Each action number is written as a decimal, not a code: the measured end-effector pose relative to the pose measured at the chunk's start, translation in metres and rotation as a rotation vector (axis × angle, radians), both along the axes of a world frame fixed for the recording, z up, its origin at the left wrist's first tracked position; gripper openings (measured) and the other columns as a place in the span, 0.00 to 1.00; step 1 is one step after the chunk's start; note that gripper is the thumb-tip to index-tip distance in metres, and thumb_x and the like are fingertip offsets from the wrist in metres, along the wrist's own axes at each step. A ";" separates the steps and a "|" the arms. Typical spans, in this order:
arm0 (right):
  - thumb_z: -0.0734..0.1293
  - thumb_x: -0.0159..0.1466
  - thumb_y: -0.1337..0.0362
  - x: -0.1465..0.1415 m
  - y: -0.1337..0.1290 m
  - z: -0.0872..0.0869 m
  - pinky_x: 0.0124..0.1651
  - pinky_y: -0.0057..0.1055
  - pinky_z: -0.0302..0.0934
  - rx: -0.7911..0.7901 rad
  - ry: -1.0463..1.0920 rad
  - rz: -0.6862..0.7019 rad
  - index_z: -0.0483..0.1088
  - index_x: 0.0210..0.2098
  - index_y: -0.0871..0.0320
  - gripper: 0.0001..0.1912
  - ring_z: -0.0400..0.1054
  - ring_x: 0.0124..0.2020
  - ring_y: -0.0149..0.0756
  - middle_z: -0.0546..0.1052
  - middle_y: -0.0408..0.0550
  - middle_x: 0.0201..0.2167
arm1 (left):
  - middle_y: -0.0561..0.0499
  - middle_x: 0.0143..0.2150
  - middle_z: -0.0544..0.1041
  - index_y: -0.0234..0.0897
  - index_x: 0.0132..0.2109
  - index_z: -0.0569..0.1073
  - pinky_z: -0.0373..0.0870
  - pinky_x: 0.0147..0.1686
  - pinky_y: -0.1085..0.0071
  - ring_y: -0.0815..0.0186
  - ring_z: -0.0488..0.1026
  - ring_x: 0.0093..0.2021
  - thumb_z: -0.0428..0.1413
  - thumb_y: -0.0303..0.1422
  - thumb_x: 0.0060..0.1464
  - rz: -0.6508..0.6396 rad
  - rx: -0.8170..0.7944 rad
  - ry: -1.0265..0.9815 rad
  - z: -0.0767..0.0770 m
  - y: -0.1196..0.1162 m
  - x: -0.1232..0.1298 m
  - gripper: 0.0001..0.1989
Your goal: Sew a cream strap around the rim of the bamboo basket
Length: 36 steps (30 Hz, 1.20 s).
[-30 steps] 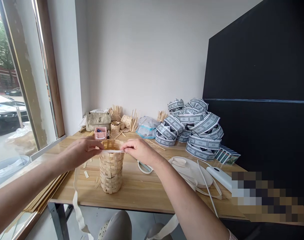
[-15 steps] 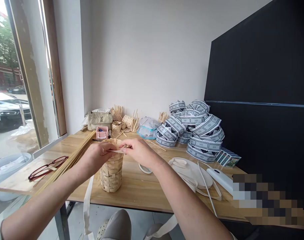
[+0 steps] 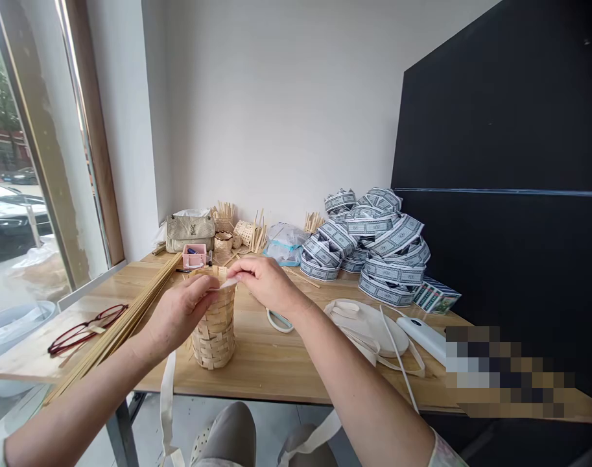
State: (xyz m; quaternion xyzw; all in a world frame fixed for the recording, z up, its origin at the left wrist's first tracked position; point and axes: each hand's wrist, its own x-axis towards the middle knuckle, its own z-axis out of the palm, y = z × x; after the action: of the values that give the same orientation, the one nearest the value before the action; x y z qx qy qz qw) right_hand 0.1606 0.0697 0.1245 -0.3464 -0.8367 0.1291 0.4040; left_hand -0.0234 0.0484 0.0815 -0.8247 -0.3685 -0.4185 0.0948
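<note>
A woven basket (image 3: 214, 340) of pale flat strips stands upright near the table's front edge. Across its upper part, my left hand (image 3: 191, 303) and my right hand (image 3: 264, 280) pinch a white fabric ribbon (image 3: 228, 283) between them. One ribbon end hangs past the table edge below my left hand; another white length droops over my lap on the right. My hands cover much of the basket's rim, so I cannot tell whether the ribbon touches it.
Left of the basket lie a bundle of thin strips (image 3: 125, 324) and red-framed glasses (image 3: 89, 327). A ribbon roll (image 3: 373, 324), a white cable (image 3: 397, 353) and scissors handles (image 3: 279, 321) lie to the right. Patterned bands (image 3: 390, 259), a handbag (image 3: 190, 232) and a pink box (image 3: 194, 256) stand behind.
My hands have shifted slightly, and the ribbon stretch between them now slants up toward my right hand. The view has moved a little; the basket stays in place.
</note>
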 end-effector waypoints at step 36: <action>0.63 0.57 0.81 -0.004 -0.003 -0.025 0.34 0.25 0.55 0.160 -0.097 -0.030 0.74 0.30 0.61 0.12 0.64 0.29 0.29 0.72 0.43 0.27 | 0.51 0.27 0.79 0.39 0.30 0.79 0.67 0.28 0.74 0.65 0.73 0.28 0.55 0.39 0.48 -0.006 -0.294 -0.257 0.015 0.008 0.004 0.11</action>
State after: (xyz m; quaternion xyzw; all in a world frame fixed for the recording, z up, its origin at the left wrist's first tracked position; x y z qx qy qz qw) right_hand 0.1567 0.0663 0.0999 -0.3312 -0.8576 0.0388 0.3915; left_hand -0.0198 0.0559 0.0962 -0.7706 -0.4324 -0.4621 -0.0757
